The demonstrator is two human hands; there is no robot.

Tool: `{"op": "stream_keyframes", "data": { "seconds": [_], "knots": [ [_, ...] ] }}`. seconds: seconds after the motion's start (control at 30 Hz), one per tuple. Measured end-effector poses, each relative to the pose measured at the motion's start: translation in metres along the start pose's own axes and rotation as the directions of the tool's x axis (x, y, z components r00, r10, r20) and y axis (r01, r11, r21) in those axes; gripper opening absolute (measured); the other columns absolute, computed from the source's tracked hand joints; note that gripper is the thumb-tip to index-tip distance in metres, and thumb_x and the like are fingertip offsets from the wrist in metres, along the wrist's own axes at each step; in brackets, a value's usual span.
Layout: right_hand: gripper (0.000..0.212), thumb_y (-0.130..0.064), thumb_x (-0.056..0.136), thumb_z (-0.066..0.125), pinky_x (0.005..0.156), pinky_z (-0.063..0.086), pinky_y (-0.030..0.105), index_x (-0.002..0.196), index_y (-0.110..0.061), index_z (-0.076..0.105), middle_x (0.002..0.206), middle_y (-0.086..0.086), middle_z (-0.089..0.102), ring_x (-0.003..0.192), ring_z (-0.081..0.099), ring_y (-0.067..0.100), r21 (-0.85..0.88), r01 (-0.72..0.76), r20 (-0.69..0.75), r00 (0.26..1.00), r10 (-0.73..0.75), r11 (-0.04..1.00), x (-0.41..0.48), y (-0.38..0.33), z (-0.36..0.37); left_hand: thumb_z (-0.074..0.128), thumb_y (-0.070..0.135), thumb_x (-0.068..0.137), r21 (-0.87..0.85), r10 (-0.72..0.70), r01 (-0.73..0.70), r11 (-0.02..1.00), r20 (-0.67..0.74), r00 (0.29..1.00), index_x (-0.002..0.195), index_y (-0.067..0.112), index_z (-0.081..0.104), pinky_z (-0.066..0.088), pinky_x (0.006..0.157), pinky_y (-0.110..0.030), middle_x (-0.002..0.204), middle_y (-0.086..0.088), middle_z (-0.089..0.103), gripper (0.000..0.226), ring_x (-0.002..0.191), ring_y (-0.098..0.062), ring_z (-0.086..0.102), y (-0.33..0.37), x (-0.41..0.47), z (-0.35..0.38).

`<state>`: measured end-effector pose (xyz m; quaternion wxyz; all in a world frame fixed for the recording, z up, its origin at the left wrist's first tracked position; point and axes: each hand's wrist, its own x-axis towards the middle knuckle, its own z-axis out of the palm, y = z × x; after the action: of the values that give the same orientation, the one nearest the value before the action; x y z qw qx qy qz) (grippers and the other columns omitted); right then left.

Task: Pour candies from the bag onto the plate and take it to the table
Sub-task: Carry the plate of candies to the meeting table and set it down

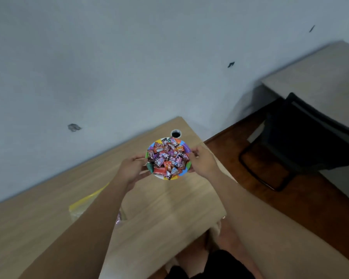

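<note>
— While the paper plate (181,174) is held above the far right corner of the wooden desk (169,202), how is it gripped?

— It is pinched at opposite sides of its multicoloured rim. The left hand (132,168) is closed on the left edge, thumb above and fingers underneath; the right hand (203,161) is closed on the right edge in the same way.

— Is contact with the tabletop made?

— That cannot be told; the plate is seen from above and its underside is hidden.

— What is carried on it?

— A heap of wrapped candies (168,158), red, purple and pink, is piled across the whole plate.

— And the bag?

— A clear plastic bag with a yellow strip (85,202) is left lying near the desk's left part, partly hidden behind the left forearm.

— What else is seen?

— A round cable hole (175,134) is set in the desk just beyond the plate, near the far edge. A black chair (302,137) is drawn up beside a second desk (320,73), well apart on the right.
</note>
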<state>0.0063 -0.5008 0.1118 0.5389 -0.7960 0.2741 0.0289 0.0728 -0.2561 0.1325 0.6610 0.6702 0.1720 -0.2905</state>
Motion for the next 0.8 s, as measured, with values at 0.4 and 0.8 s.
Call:
{"op": "stream_keyframes", "data": {
  "seconds": [0.4, 0.8],
  "knots": [
    [0.02, -0.031, 0.108, 0.058, 0.054, 0.067, 0.029, 0.116, -0.015, 0.068, 0.102, 0.006, 0.082, 0.065, 0.082, 0.017, 0.011, -0.084, -0.277, 0.957, 0.084, 0.996, -0.06, 0.038, -0.126, 0.064, 0.004, 0.101, 0.153, 0.014, -0.052, 0.987, 0.24, 0.971, 0.114, 0.013, 0.074, 0.063, 0.078, -0.036, 0.101, -0.01, 0.082, 0.019, 0.086, -0.023, 0.077, 0.012, -0.023, 0.129],
    [0.023, -0.035, 0.111, 0.057, 0.066, 0.071, 0.037, 0.124, -0.019, 0.065, 0.108, 0.002, 0.079, 0.078, 0.083, 0.014, 0.045, -0.133, -0.436, 0.889, 0.139, 0.99, -0.159, 0.127, -0.275, 0.065, 0.006, 0.102, 0.259, -0.015, -0.091, 0.962, 0.381, 0.925, 0.124, 0.009, 0.068, 0.064, 0.081, -0.039, 0.113, -0.015, 0.08, 0.021, 0.098, -0.028, 0.077, -0.037, -0.101, 0.295]
  ]
}}
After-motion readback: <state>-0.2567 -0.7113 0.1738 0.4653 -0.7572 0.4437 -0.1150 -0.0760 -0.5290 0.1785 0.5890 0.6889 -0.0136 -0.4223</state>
